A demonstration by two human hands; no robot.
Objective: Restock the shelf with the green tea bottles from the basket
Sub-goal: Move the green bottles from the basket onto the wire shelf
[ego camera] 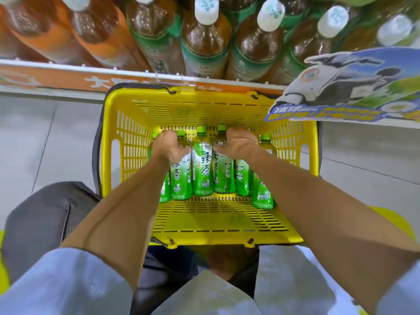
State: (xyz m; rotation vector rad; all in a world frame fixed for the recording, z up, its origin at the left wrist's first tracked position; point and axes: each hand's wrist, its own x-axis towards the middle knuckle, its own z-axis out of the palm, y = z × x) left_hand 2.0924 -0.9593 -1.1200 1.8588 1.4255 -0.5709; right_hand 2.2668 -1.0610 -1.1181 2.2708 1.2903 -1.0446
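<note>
Restocking looks barely begun: a row of green tea bottles (203, 164) lies in the yellow basket (136, 137) below the shelf (68, 68), with the left hand (169, 146) and right hand (238, 142) each curled round a bottle's neck, none lifted yet.

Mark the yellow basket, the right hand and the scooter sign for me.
yellow basket (216, 221): head view, near slotted wall.
right hand (238, 144): head view, back of the hand.
scooter sign (336, 83): head view, printed scooter body.
</note>
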